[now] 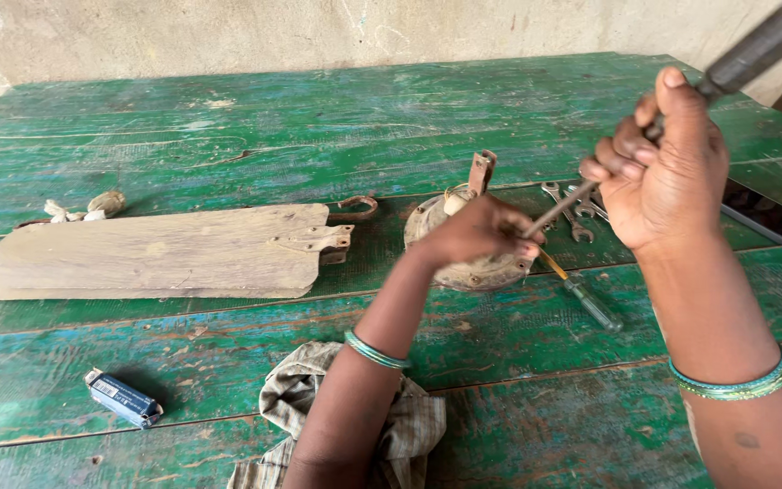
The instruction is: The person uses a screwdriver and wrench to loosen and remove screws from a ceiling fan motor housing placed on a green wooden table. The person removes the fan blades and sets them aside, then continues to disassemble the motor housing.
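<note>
My left hand (pixel 481 231) is closed around the tip end of a thin metal rod (pixel 554 213), resting on the round rusty motor housing (pixel 472 263) in the middle of the green table (pixel 228 118). My right hand (pixel 667 163), raised to the right, grips the rod's dark handle (pixel 758 50). Spanners (pixel 576 213) lie just beyond, a screwdriver (pixel 586 299) nearer, a worn fan blade (pixel 156 254) to the left.

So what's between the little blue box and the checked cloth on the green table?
Nothing: in the head view, only bare, worn green planks lie between the small blue box and the checked cloth. The left hand rests farther back on the round metal housing.
</note>
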